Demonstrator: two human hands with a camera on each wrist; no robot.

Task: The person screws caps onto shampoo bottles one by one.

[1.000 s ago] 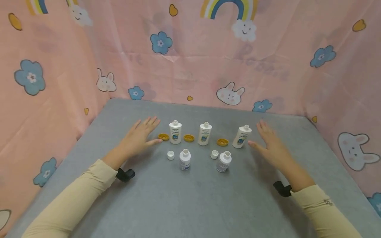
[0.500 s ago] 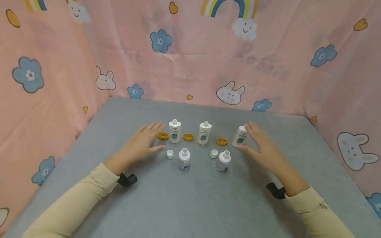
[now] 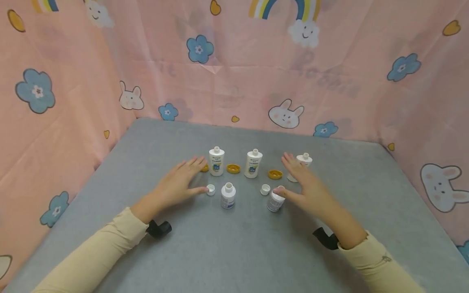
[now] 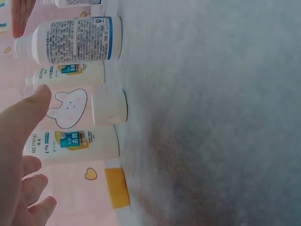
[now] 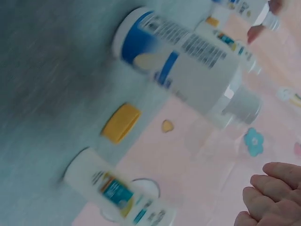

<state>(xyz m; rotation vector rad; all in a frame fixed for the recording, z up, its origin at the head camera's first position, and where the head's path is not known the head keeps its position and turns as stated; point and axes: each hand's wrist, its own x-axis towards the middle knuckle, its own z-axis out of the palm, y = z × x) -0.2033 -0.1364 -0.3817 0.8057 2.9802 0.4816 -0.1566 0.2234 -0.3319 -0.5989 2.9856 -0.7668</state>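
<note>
My left hand (image 3: 174, 185) hovers with spread, straight fingers over the left end of two rows of bottles. Its thumb tip overlaps a small white cap (image 3: 211, 190) in the head view. Over the right end, my right hand (image 3: 309, 193) is held likewise, its thumb across the neck of a round white bottle (image 3: 275, 202). Another round white bottle (image 3: 228, 197) and a second white cap (image 3: 265, 190) share the front row. Behind stand flat white bottles (image 3: 216, 162), (image 3: 252, 165) and a third bottle (image 3: 305, 158), partly hidden by my right hand. All the bottles are uncapped.
Yellow caps (image 3: 233, 169), (image 3: 275, 174) lie between the back bottles, and a third yellow cap (image 4: 117, 188) sits at the left end. A grey tabletop (image 3: 227, 252) carries everything. Pink printed cloth (image 3: 227, 85) encloses the back and sides.
My right hand has moved left from beside the right-hand back bottle to over the round bottle. My left hand has shifted slightly right. The bottles and caps stay put.
</note>
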